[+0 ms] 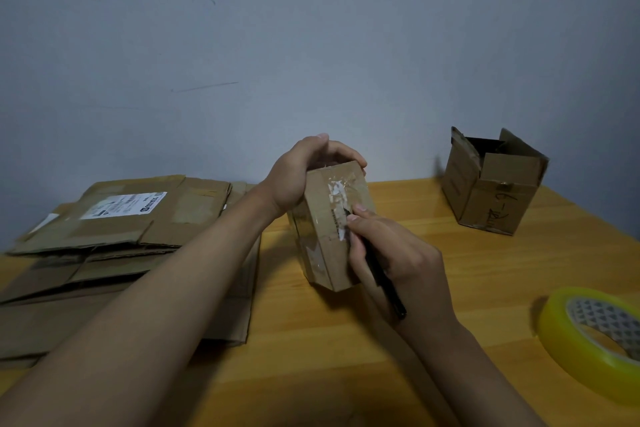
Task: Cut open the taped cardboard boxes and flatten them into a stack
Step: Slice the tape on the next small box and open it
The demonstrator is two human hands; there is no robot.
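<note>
Table (346,357): wooden, fills the lower frame and carries everything.
Flattened stack (114,239): several boxes already lie flat at left of the frame, so much of the job looks done.
Open box (491,184): right of centre, flaps up, not yet flattened.
Taped box (332,222): centre, standing on end, tape apparently uncut.
Left hand (298,177): fingers curled over its top, steadying it.
Right hand (398,253): fingers clasp a dark cutter (381,277), tip at the tape.
Tape roll (592,336): lower right, idle.
</note>
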